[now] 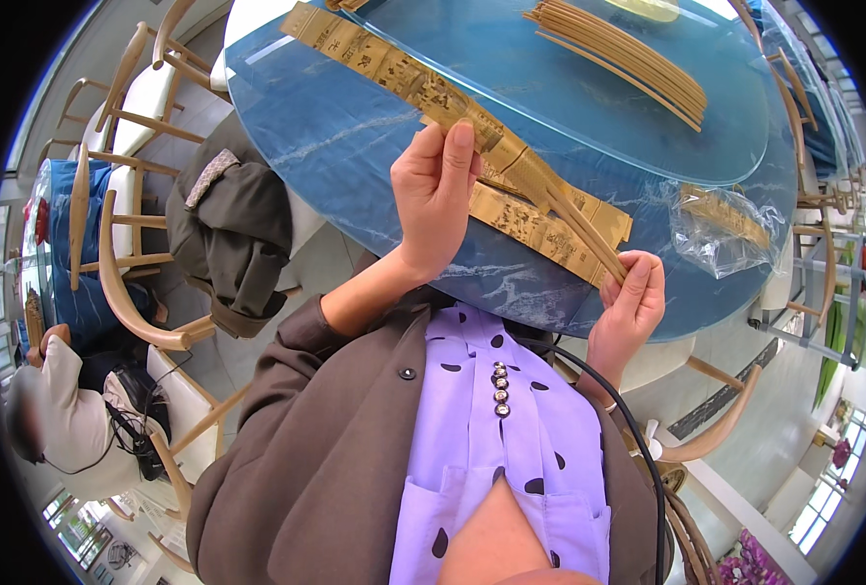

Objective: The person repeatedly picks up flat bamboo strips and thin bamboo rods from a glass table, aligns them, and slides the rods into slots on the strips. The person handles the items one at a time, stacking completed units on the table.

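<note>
Two hands pinch: the left hand [433, 205] at the gold strip's [384, 70] middle, the right hand [630, 304] at the thin sticks' [581, 229] near end, all slanting upper left to lower right above the counter [331, 146].

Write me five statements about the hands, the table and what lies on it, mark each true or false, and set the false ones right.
1. The left hand pinches a gold printed strip. True.
2. The right hand is wide open and holds nothing. False: its thumb and fingers pinch the end of slender tan lengths.
3. A clear plastic bag lies on the table, to the right of both hands. True.
4. The bundle of thin brown sticks stands upright. False: the sticks lie flat, side by side.
5. The table is plain white. False: it is blue with pale veins.
</note>
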